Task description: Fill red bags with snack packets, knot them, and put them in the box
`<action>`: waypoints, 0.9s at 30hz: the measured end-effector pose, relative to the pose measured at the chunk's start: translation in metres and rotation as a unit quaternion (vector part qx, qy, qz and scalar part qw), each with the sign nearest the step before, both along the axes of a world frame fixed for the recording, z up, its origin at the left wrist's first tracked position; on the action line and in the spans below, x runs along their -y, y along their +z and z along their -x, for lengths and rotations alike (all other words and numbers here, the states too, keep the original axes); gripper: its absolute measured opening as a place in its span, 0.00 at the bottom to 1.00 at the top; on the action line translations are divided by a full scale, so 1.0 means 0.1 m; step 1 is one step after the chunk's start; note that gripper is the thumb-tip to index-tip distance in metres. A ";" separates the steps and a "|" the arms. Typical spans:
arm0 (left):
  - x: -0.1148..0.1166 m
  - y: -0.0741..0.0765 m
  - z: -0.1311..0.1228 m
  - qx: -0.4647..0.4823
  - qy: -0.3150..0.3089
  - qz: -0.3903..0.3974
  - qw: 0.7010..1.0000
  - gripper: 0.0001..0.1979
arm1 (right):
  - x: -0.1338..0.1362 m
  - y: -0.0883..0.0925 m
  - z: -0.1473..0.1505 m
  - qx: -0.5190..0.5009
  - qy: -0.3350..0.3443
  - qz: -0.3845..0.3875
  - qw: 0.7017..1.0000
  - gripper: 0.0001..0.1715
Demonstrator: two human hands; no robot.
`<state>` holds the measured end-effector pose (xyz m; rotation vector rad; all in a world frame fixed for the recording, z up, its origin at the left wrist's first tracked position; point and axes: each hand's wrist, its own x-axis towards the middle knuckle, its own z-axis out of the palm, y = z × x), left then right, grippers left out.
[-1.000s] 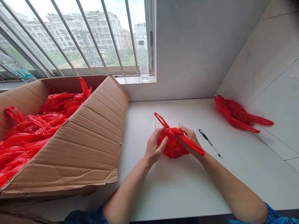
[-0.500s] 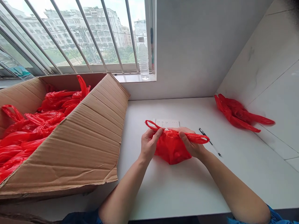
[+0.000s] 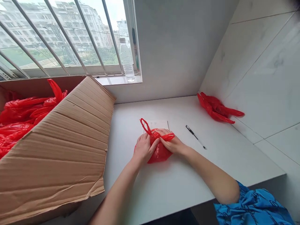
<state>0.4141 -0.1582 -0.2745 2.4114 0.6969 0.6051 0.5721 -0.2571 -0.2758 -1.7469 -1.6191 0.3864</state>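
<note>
A red plastic bag [image 3: 160,154], bunched into a rounded bundle, rests on the white table in front of me. One handle loop stands up at its upper left and the other lies to the right. My left hand [image 3: 143,147] clasps the bag's left side, with the thumb across its gathered top. From the right my right hand [image 3: 172,143] closes over the other side, its thumb close to the left one. What the bag contains is hidden. Partly behind the hands lies a white sheet of paper [image 3: 161,124] with faint print.
A large open cardboard box [image 3: 70,150] with several red plastic bags [image 3: 25,109] stands at the left. A black-and-clear pen [image 3: 195,136] lies right of my hands. Another red bag [image 3: 217,108] lies by the tiled wall. A clear bottle [image 3: 127,62] stands on the sill.
The bag's handles, drawn out sideways before, are now shorter loops near its gathered top. My hands have come closer together around the bag. The view has turned to the right.
</note>
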 end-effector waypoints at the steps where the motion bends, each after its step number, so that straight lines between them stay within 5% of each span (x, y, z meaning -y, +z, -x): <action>1: 0.00 -0.04 -0.02 -0.033 0.005 -0.037 0.999 0.20 | -0.02 -0.04 0.01 0.025 -0.008 0.005 1.000 0.24; 9: -0.01 -0.12 -0.04 -0.053 0.018 -0.093 0.994 0.17 | -0.06 -0.12 0.00 0.080 -0.036 -0.011 0.996 0.22; 13: 0.07 0.03 0.00 -0.015 0.011 -0.054 0.998 0.18 | -0.03 0.01 -0.03 0.021 -0.065 -0.084 0.994 0.21; 18: 0.47 0.33 0.02 0.032 0.052 -0.056 0.997 0.17 | 0.15 0.16 0.03 -0.136 -0.089 -0.160 0.974 0.27; 21: 0.71 0.52 0.08 0.011 0.044 0.032 0.998 0.15 | 0.31 0.17 0.07 -0.189 -0.080 -0.149 0.967 0.29; 23: 0.81 0.68 0.21 0.002 0.024 0.117 0.993 0.18 | 0.36 0.15 0.05 -0.209 -0.012 -0.121 0.970 0.31; 27: 1.02 1.05 0.76 0.056 -0.027 0.297 0.953 0.20 | 0.35 0.04 -0.01 -0.188 0.092 -0.107 0.972 0.38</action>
